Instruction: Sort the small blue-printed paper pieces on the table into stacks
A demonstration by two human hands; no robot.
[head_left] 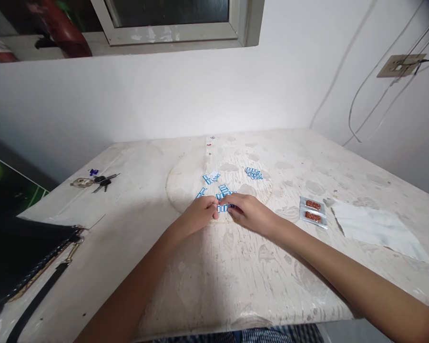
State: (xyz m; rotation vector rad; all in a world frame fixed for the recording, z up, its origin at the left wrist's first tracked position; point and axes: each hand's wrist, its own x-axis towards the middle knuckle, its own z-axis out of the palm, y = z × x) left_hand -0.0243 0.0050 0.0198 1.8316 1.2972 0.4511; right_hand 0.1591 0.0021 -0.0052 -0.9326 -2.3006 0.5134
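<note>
My left hand (202, 210) is closed in the middle of the table, thumb and fingers pressed together. My right hand (248, 209) faces it, its fingers bent inward in a pinch, with the fingertips almost meeting those of the left. Whatever lies between the fingers is too small or hidden to make out. Under and just beyond the fingertips are small blue-and-white printed pieces (223, 189), partly covered by the hands. Another little group of pieces (210, 178) lies farther back, and a separate cluster (253, 173) rests to the right.
A silver blister pack (313, 212) with two reddish-brown items lies at right, beside a white cloth (379, 231). Keys (103, 181) are on the left, behind a black bag (28, 257) with a strap. The white wall (186, 95) bounds the table (200, 286) at the back.
</note>
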